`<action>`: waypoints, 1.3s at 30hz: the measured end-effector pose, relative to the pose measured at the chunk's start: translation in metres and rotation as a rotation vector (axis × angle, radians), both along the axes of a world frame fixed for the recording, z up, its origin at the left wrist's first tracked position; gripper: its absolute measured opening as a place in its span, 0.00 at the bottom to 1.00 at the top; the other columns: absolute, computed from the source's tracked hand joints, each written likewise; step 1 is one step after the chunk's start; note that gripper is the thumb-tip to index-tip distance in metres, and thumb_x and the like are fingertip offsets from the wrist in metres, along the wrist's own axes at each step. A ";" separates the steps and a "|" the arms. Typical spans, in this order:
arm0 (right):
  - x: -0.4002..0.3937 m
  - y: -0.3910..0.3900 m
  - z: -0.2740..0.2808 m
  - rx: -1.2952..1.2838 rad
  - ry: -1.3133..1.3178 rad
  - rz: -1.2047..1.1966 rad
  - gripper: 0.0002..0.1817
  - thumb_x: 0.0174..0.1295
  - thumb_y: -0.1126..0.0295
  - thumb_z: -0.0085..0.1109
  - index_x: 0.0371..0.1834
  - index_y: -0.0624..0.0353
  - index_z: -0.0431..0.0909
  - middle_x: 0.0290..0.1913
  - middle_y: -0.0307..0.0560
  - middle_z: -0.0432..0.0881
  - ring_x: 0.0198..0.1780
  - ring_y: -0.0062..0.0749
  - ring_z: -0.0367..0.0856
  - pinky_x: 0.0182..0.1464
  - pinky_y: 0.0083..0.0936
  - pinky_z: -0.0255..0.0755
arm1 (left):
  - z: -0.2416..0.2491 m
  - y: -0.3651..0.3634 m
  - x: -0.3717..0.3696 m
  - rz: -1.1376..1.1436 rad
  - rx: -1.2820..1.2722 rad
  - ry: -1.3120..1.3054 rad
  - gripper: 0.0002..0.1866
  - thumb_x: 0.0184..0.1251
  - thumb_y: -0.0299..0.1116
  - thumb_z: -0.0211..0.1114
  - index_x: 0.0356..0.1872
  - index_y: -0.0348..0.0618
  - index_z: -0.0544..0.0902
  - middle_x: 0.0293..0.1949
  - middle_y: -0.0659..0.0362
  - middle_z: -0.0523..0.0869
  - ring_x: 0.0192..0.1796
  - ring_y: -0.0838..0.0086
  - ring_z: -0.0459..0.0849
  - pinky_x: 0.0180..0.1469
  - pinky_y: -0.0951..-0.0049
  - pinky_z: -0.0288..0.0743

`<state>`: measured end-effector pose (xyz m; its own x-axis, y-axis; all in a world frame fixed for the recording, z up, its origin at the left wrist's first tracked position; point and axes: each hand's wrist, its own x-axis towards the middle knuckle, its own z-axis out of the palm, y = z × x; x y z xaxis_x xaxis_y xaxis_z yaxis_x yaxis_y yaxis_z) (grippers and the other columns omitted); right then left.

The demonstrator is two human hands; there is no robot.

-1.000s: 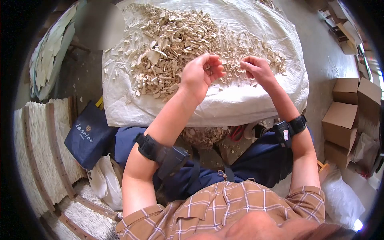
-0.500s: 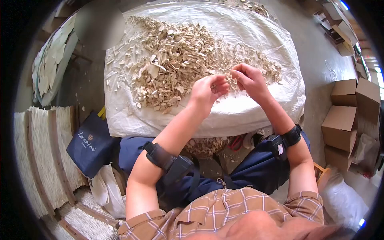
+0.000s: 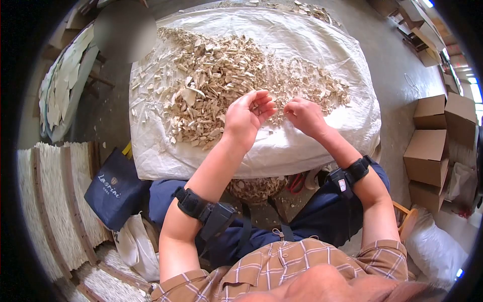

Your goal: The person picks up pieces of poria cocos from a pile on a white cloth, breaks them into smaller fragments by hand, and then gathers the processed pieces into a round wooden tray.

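Chips: a wide heap of pale tan chips [image 3: 221, 75], dry and flaky, spread over the far and middle part of the white cloth; most are small slivers and shards, with a few broad flat flakes on the left side of the heap.
Cloth: a white woven sheet [image 3: 322, 141], wrinkled, draped over a rounded table, its near edge hanging down in front of the person's knees.
Left hand: the left hand [image 3: 246, 118] is raised just over the near edge of the heap, palm turned up and fingers curled into a loose cup; small bits seem to lie inside it, though they are too small to make out clearly.
Right hand: the right hand [image 3: 304, 116] sits just right of the left one, near but apart, knuckles up and fingertips drawn together toward the heap; whether it pinches a chip I cannot tell.
Wrists: a black strap with a small boxy device is on each forearm.
Lower pile: more chips [image 3: 256, 186] lie in a mound under the table edge, between the knees.
Left side: a dark blue bag [image 3: 113, 189] with pale lettering stands on the floor, beside stacked ribbed whitish mats [image 3: 45, 201].
Right side: brown cardboard boxes [image 3: 435, 146] sit on the grey floor.
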<state>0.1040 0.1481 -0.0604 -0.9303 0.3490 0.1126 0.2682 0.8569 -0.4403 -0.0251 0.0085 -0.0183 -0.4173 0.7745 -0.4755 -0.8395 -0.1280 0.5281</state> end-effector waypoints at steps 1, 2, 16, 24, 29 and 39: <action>0.000 -0.002 -0.003 0.073 -0.021 0.007 0.05 0.50 0.71 0.52 0.22 0.58 0.76 0.25 0.47 0.75 0.27 0.42 0.78 0.31 0.34 0.72 | 0.000 0.000 0.000 0.002 0.000 -0.007 0.14 0.66 0.33 0.44 0.41 0.32 0.72 0.36 0.54 0.77 0.39 0.70 0.77 0.48 0.65 0.73; 0.000 -0.003 -0.004 0.146 -0.042 0.015 0.05 0.50 0.71 0.52 0.21 0.59 0.75 0.25 0.48 0.74 0.27 0.42 0.78 0.29 0.34 0.72 | 0.001 0.000 -0.001 0.002 0.000 -0.007 0.14 0.66 0.33 0.44 0.41 0.32 0.72 0.36 0.54 0.77 0.39 0.70 0.77 0.48 0.65 0.73; -0.006 0.011 0.025 -0.457 -0.136 -0.206 0.07 0.51 0.72 0.52 0.30 0.62 0.78 0.22 0.47 0.78 0.24 0.29 0.78 0.29 0.25 0.72 | -0.001 0.001 0.001 -0.025 -0.044 0.021 0.14 0.66 0.33 0.44 0.40 0.32 0.73 0.35 0.53 0.77 0.38 0.69 0.77 0.47 0.66 0.74; -0.007 -0.013 0.071 -0.599 0.078 -0.021 0.06 0.49 0.76 0.56 0.31 0.60 0.80 0.22 0.41 0.77 0.23 0.16 0.73 0.24 0.15 0.67 | -0.011 0.008 0.019 -0.167 -0.063 -0.017 0.14 0.66 0.31 0.41 0.40 0.32 0.73 0.38 0.53 0.78 0.43 0.67 0.78 0.49 0.68 0.73; -0.009 -0.013 0.068 -0.662 0.105 -0.005 0.08 0.50 0.78 0.55 0.33 0.58 0.80 0.25 0.42 0.77 0.22 0.19 0.73 0.25 0.17 0.68 | -0.013 0.011 0.017 -0.149 -0.010 -0.054 0.14 0.66 0.31 0.41 0.39 0.32 0.73 0.37 0.53 0.78 0.42 0.68 0.78 0.49 0.67 0.73; 0.000 0.009 0.022 0.022 -0.088 -0.035 0.07 0.54 0.73 0.50 0.31 0.51 0.79 0.30 0.44 0.76 0.33 0.38 0.78 0.35 0.32 0.72 | 0.004 0.001 -0.009 0.088 0.006 -0.004 0.12 0.65 0.28 0.44 0.44 0.30 0.70 0.39 0.51 0.76 0.43 0.67 0.76 0.52 0.66 0.71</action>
<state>0.1040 0.1575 -0.0379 -0.9243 0.3797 0.0389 0.3348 0.8556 -0.3948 -0.0339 0.0094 -0.0147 -0.4815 0.7380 -0.4728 -0.8272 -0.2044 0.5234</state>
